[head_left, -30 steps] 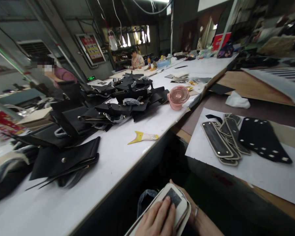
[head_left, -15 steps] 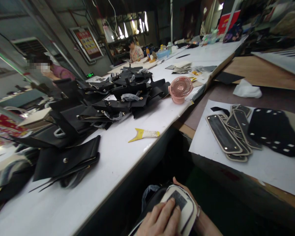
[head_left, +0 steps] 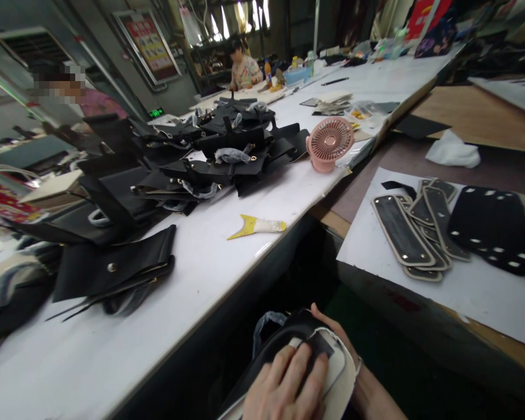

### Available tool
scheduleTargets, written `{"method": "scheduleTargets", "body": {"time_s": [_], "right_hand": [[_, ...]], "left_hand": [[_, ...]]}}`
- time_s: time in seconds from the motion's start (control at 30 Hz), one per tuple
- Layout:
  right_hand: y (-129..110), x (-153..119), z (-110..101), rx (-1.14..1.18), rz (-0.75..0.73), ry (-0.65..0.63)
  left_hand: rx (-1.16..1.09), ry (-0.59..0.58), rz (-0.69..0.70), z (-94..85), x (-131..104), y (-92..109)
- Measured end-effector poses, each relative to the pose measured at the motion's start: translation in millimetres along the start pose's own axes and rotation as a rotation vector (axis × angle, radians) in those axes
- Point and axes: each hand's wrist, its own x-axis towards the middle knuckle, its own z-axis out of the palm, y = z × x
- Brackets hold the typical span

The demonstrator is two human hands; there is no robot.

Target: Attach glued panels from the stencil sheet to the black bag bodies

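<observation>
Low in the view, off the table's front edge, I hold a black leather bag point(head_left: 256, 368) with a cream inner panel showing and a plastic-wrapped handle loop. My left hand point(head_left: 289, 382) presses on the cream panel, its bent fingertips at a dark rectangular patch point(head_left: 321, 349). Around the bag's right side wraps my right hand point(head_left: 354, 364); the thumb sticks up at the top and the other fingers are hidden behind the bag.
Many black bags point(head_left: 231, 166) lie heaped on the white table point(head_left: 192, 291). Nearby are a yellow forked scraper point(head_left: 258, 226) and a pink fan point(head_left: 330, 143). Dark studded leather pieces point(head_left: 402, 230) lie on a white sheet at right. Two people point(head_left: 245, 70) sit farther back.
The view has shifted slightly. My left fingers have curled further over the dark patch, and the bag has tilted so more black leather shows at its top.
</observation>
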Motion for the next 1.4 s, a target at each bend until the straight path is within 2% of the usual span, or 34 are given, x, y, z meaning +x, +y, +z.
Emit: {"method": "scheduleTargets", "body": {"time_s": [0.13, 0.23, 0.33, 0.4, 0.5, 0.53, 0.57, 0.67, 0.77, 0.83, 0.87, 0.93, 1.07, 1.13, 1.2, 1.3, 1.37, 1.4], "right_hand": [[5, 0, -2, 0.071, 0.134, 0.042], [12, -3, -4, 0.012, 0.149, 0.101], [12, -10, -16, -0.112, 0.125, 0.195], [-1, -16, -27, -0.219, 0.067, 0.285], [-44, -24, -31, -0.415, -0.068, 0.348], [-61, -26, -26, -0.532, -0.126, 0.306], [-78, -27, -17, -0.760, -0.222, 0.196], [-116, -27, 20, -1.367, -0.524, -0.300], [-126, -16, 49, -1.760, -0.659, -0.688], [-123, -5, 55, -1.893, -0.673, -0.822], [-120, 1, 55, -1.893, -0.653, -0.853], [-113, 14, 50, -1.797, -0.591, -0.828], [-99, 34, 44, -1.646, -0.477, -0.582], [-94, 36, 46, -1.578, -0.421, -0.445], [-96, 33, 50, -1.501, -0.361, -0.368], [-111, 28, 51, -1.356, -0.222, -0.425], [-122, 29, 45, -1.231, -0.102, -0.475], [-126, 31, 40, -1.172, -0.056, -0.460]], "left_hand": [[-0.028, -0.091, -0.055, -1.6, 10, 6], [-0.036, -0.141, -0.070, 0.5, 14, 12], [-0.044, -0.147, -0.106, 1.9, 10, 14], [-0.062, -0.145, -0.119, 1.9, 4, 15], [-0.080, -0.130, -0.114, 3.4, -8, 18], [-0.075, -0.107, -0.129, 4.8, -11, 20], [-0.067, -0.079, -0.147, 6.5, -14, 23], [-0.044, -0.004, -0.200, 11.6, -17, 29], [-0.071, 0.000, -0.204, 13.3, -16, 31], [-0.109, -0.003, -0.213, 12.2, -15, 31], [-0.130, -0.003, -0.219, 11.3, -14, 30], [-0.161, -0.001, -0.232, 8.8, -12, 29], [-0.199, -0.021, -0.264, 3.2, -11, 30], [-0.218, -0.024, -0.290, 0.8, -11, 31], [-0.237, -0.014, -0.301, -0.9, -12, 32], [-0.274, -0.022, -0.320, -3.8, -10, 32], [-0.309, -0.077, -0.341, -8.0, -5, 30], [-0.328, -0.118, -0.348, -10.9, -1, 28]]}}
